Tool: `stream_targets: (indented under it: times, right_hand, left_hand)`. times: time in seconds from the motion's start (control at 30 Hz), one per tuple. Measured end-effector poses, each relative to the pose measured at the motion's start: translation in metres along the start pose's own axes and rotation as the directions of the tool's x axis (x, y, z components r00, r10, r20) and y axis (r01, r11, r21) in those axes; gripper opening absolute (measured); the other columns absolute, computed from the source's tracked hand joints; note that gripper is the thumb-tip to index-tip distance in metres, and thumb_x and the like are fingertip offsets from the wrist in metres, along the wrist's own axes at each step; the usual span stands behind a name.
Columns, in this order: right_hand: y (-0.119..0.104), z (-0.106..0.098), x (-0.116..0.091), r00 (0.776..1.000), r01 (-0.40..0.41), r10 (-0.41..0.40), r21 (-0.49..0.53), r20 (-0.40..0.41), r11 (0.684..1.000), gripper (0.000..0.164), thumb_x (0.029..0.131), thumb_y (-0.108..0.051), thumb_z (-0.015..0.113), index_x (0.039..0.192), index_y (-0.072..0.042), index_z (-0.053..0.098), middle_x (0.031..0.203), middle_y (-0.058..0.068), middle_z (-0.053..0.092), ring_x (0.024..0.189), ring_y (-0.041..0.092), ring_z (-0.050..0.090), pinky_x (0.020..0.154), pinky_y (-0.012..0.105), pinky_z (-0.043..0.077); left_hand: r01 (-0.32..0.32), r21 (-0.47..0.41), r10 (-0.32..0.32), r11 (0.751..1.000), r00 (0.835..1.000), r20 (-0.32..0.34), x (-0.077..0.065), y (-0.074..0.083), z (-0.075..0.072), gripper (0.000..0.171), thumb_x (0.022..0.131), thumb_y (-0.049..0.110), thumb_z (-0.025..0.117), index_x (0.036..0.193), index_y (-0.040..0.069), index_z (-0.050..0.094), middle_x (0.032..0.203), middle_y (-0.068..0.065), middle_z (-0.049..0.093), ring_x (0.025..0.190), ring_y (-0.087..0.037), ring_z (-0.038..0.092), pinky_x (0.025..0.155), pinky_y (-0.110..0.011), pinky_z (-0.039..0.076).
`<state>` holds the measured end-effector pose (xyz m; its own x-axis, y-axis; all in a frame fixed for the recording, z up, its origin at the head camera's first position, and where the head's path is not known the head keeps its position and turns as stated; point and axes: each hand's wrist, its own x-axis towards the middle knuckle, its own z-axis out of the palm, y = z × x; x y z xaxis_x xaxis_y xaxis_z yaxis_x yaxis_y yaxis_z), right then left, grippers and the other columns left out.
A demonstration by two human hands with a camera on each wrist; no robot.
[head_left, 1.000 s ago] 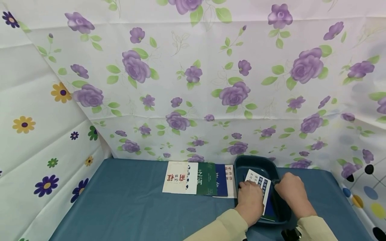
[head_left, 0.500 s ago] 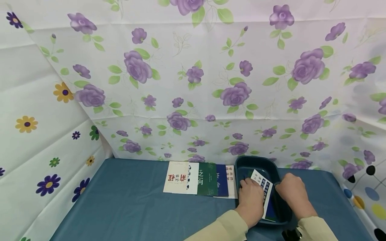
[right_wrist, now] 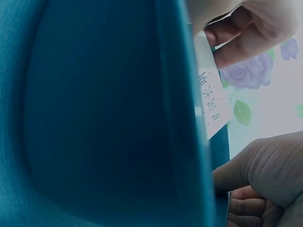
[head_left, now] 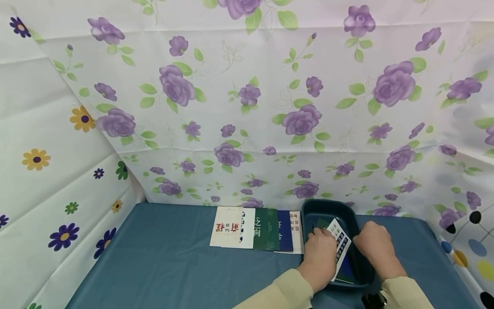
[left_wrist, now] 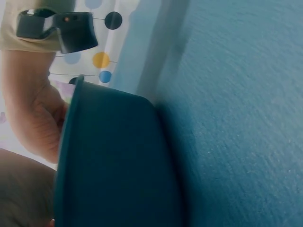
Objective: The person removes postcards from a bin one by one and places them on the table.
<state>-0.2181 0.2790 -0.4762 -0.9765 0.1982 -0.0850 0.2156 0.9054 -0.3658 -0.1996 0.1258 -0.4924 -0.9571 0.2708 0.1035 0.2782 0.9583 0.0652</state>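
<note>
A dark teal plastic tray (head_left: pixel 362 274) stands on the right of the table. In it my left hand (head_left: pixel 319 257) grips a white booklet (head_left: pixel 341 244) with dark printed characters, which stands tilted. Beneath that booklet lies a dark blue one (head_left: pixel 345 271), partly covered. My right hand (head_left: pixel 375 248) holds the tray's right rim. The right wrist view shows the right thumb (right_wrist: pixel 236 168) at the rim, the left fingers (right_wrist: pixel 234 49) on the white booklet, and the tray's outer wall (right_wrist: pixel 94 118). Left fingertips are partly hidden in the head view.
Left of the tray several booklets lie overlapped in a row: cream (head_left: pixel 224 227), white (head_left: pixel 248 238), green (head_left: pixel 266 234), blue (head_left: pixel 284 236) and pale with red print (head_left: pixel 296 231). A blue cloth (head_left: pixel 162 266) covers the table. Flowered sheeting (head_left: pixel 251 128) stands behind.
The white booklet's far end has swung to the right and its face has tilted more steeply. The left hand stays over the tray, and the right hand remains at the rim.
</note>
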Motion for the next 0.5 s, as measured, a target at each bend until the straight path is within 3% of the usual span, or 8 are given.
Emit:
stream_targets:
  times: [0.17, 0.27, 0.5]
  right_hand:
    - [-0.001, -0.001, 0.001, 1.0, 0.007, -0.007, -0.01, -0.002, 1.0, 0.028, 0.077, -0.008, 0.054, 0.054, -0.012, 0.038, 0.051, -0.001, 0.03, 0.048, 0.018, 0.035, 0.045, 0.031, 0.032]
    - [-0.001, -0.001, 0.002, 1.0, -0.001, 0.001, -0.015, 0.003, 1.0, 0.028, 0.077, -0.009, 0.055, 0.055, -0.012, 0.039, 0.052, 0.0, 0.032, 0.049, 0.019, 0.037, 0.046, 0.032, 0.033]
    - [0.0, -0.002, 0.001, 1.0, 0.002, -0.002, -0.017, 0.024, 1.0, 0.03, 0.079, -0.01, 0.055, 0.055, -0.013, 0.038, 0.051, -0.001, 0.032, 0.048, 0.019, 0.038, 0.046, 0.032, 0.034]
  left_hand:
    - [-0.037, -0.121, 0.039, 0.992, 0.999, 0.01, -0.002, -0.009, -0.009, 0.05, 0.073, 0.04, 0.075, 0.108, 0.009, 0.058, 0.076, 0.003, 0.053, 0.062, -0.007, 0.052, 0.053, -0.022, 0.044]
    - [-0.044, -0.224, 0.049, 0.974, 0.999, 0.018, -0.005, -0.015, -0.014, 0.042, 0.075, 0.033, 0.076, 0.105, 0.01, 0.058, 0.07, 0.006, 0.054, 0.057, -0.004, 0.051, 0.05, -0.02, 0.042]
    - [-0.072, -0.381, 0.047, 0.922, 0.996, -0.074, -0.012, -0.032, -0.023, 0.02, 0.077, 0.013, 0.069, 0.093, 0.013, 0.058, 0.063, 0.007, 0.051, 0.05, -0.002, 0.046, 0.045, -0.018, 0.037]
